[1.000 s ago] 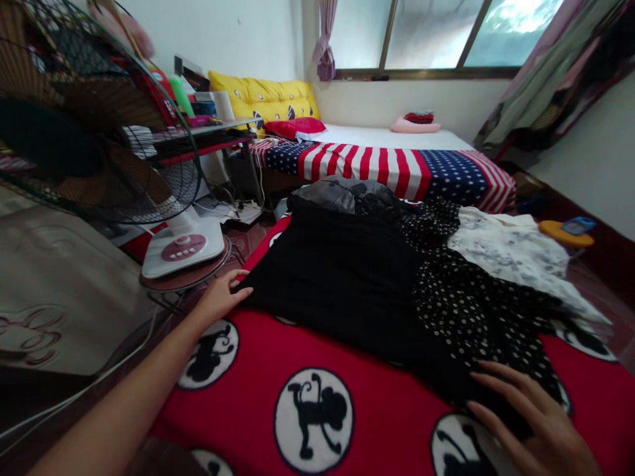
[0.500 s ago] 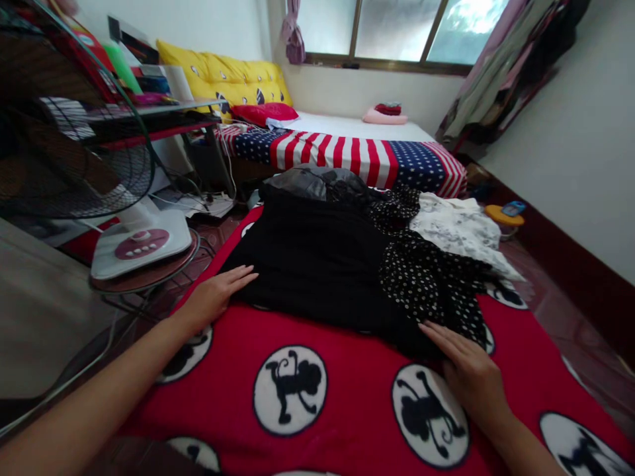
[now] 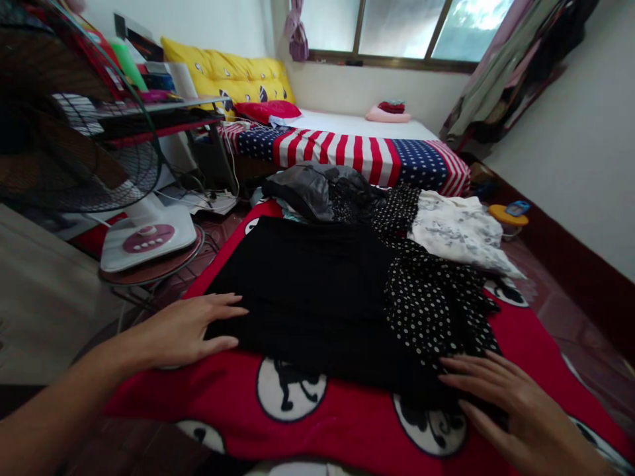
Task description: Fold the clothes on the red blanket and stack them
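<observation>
White walls (image 3: pixel 570 152); daylit window (image 3: pixel 397 30) above far bed (image 3: pixel 342 122); desk (image 3: pixel 186 104) at left; reddish floor (image 3: pixel 570 327).

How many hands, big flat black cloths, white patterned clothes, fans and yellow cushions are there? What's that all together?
Left hand and right hand: 2
Big flat black cloth: 1
White patterned garment: 1
Fan: 1
Yellow cushion: 1
Total: 6

Bare hands (image 3: pixel 181 330) with long, slender, tapered fingers (image 3: pixel 225 311); a bare, slim left forearm (image 3: pixel 59 404)
</observation>
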{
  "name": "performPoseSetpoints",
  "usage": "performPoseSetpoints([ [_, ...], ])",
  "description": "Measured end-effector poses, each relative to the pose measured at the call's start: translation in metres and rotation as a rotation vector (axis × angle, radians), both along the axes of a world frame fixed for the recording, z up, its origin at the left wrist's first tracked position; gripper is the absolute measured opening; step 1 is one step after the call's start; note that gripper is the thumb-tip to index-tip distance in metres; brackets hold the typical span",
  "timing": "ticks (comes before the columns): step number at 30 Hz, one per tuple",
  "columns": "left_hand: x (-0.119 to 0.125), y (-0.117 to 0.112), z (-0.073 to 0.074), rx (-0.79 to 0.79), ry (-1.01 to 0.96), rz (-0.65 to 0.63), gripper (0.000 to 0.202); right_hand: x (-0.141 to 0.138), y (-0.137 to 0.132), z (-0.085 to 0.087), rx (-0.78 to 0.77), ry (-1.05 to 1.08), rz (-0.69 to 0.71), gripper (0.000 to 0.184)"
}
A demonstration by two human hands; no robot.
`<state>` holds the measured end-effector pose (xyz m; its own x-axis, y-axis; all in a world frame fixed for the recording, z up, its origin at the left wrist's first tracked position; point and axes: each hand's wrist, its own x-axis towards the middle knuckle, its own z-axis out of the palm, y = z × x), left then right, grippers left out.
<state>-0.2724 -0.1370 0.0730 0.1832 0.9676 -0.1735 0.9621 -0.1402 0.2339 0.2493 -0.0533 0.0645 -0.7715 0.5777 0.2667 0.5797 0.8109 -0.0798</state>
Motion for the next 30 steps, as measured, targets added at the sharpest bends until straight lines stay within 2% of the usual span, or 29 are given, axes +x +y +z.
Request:
performPoseSetpoints([
  [2, 0.016, 0.012, -0.003, 0.081, -0.034, -0.025, 0.053, -0.025, 0.008, -0.001, -0.012, 0.069, -0.028, 0.029],
  [5, 0.027, 0.036, -0.025, 0.179, -0.029, -0.036, 0.054, -0.057, 0.022, -0.019, -0.082, 0.143, -0.019, 0.033],
  [8, 0.018, 0.053, -0.05, 0.256, -0.048, 0.009, 0.046, -0.073, 0.037, -0.04, -0.147, 0.206, -0.017, 0.029],
  [10, 0.007, 0.06, -0.057, 0.32, -0.08, 0.016, 0.036, -0.076, 0.046, -0.045, -0.186, 0.281, -0.073, 0.028],
  [14, -0.002, 0.07, -0.049, 0.374, -0.122, 0.018, 0.017, -0.087, 0.064, -0.035, -0.253, 0.278, -0.172, 0.044],
  [15, -0.002, 0.072, -0.045, 0.371, -0.131, 0.019, 0.016, -0.091, 0.068, -0.032, -0.263, 0.23, -0.164, 0.041],
  [18, 0.004, 0.074, -0.035, 0.407, -0.108, 0.036, 0.015, -0.099, 0.078, -0.027, -0.255, 0.164, -0.126, 0.016],
  [21, 0.007, 0.073, -0.029, 0.495, 0.006, 0.099, 0.015, -0.101, 0.084, -0.025, -0.213, 0.241, -0.161, 0.015],
  [24, 0.012, 0.072, -0.025, 0.465, 0.127, 0.142, 0.013, -0.104, 0.083, -0.025, -0.141, 0.25, -0.238, 0.019],
  [27, 0.033, 0.073, -0.018, 0.473, 0.075, 0.138, 0.019, -0.111, 0.075, -0.025, -0.011, 0.298, -0.251, 0.031],
  [30, 0.07, 0.075, -0.018, 0.487, -0.088, 0.006, 0.037, -0.121, 0.066, -0.026, 0.033, 0.335, -0.176, 0.038],
])
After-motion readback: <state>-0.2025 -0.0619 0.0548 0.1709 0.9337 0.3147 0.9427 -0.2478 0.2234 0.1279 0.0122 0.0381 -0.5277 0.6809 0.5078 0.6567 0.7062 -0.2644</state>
